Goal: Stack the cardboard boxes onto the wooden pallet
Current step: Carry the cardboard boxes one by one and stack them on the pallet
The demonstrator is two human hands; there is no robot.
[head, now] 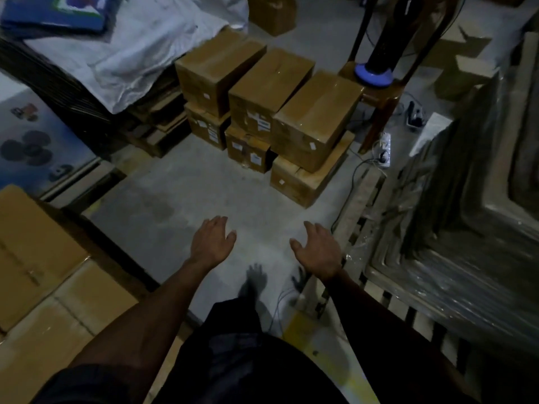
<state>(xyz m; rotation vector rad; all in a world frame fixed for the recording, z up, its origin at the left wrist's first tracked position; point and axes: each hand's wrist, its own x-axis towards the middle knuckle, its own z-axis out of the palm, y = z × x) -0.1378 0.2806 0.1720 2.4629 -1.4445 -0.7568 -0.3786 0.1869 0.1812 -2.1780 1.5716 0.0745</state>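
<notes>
Several brown cardboard boxes stand in two layers on the concrete floor ahead: a left top box (pixel 217 68), a middle top box (pixel 267 86) and a right top box (pixel 316 118), with labelled lower boxes (pixel 300 182) under them. A wooden pallet (pixel 361 196) runs along the right, loaded with plastic-wrapped goods (pixel 455 228). My left hand (pixel 211 240) and my right hand (pixel 316 247) are held out over bare floor in front of the stack, fingers relaxed, holding nothing. Both are a short way from the nearest box.
Larger cardboard boxes (pixel 38 266) are stacked at the left. A white sheet (pixel 122 56) covers a dark pile at the back left. A wooden chair (pixel 382 91) with a blue-based fan stands behind the boxes. A power strip (pixel 385 150) and cables lie by the pallet.
</notes>
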